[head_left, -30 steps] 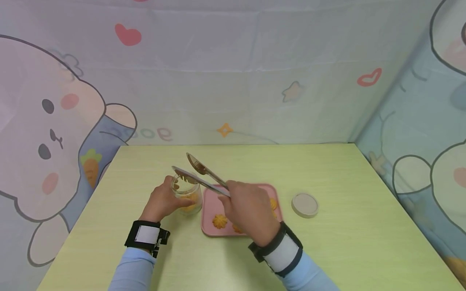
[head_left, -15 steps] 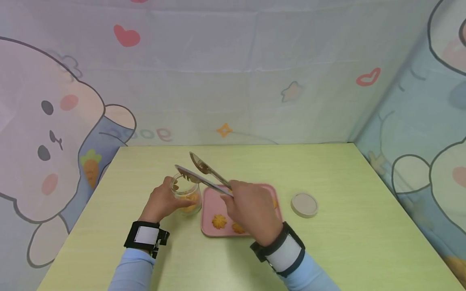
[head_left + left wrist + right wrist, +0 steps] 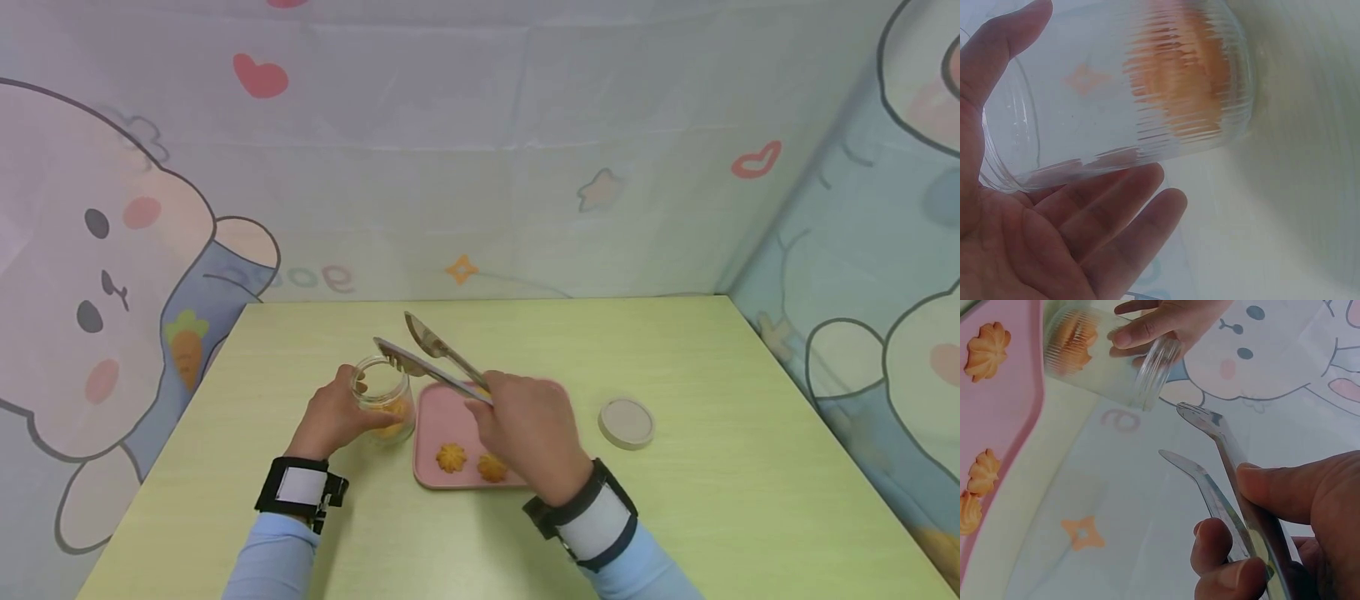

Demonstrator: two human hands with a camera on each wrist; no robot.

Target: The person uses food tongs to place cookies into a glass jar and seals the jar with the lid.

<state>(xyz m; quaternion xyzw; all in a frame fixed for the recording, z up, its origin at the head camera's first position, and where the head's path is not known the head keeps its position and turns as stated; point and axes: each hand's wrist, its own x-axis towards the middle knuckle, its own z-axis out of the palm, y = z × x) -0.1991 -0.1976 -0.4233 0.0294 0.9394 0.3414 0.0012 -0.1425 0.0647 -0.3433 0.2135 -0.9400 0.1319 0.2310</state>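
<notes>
My left hand (image 3: pixel 336 419) holds a clear glass jar (image 3: pixel 384 385) around its side, thumb in front. Orange-yellow piped cookies (image 3: pixel 1179 75) lie in the jar's bottom, seen through its ribbed wall. In my right hand (image 3: pixel 531 433) are metal tongs (image 3: pixel 442 375), gripped along their arms. The tongs' tips are spread, with nothing between them, to the right of the jar's mouth. Below the tongs lies a pink tray (image 3: pixel 438 412) with flower-shaped cookies (image 3: pixel 451 457). My right hand hides part of the tray, though the right wrist view shows more cookies (image 3: pixel 984 472) there.
A round pale lid (image 3: pixel 627 422) lies on the table right of the tray. The light yellow-green table (image 3: pixel 712 500) meets a printed cartoon cloth (image 3: pixel 480 167) at its far edge. More cloth hangs along the right side.
My right hand and the tongs have drifted to the right, off the jar's mouth. More of the tray's front cookie shows now. The left hand and jar stay put.
</notes>
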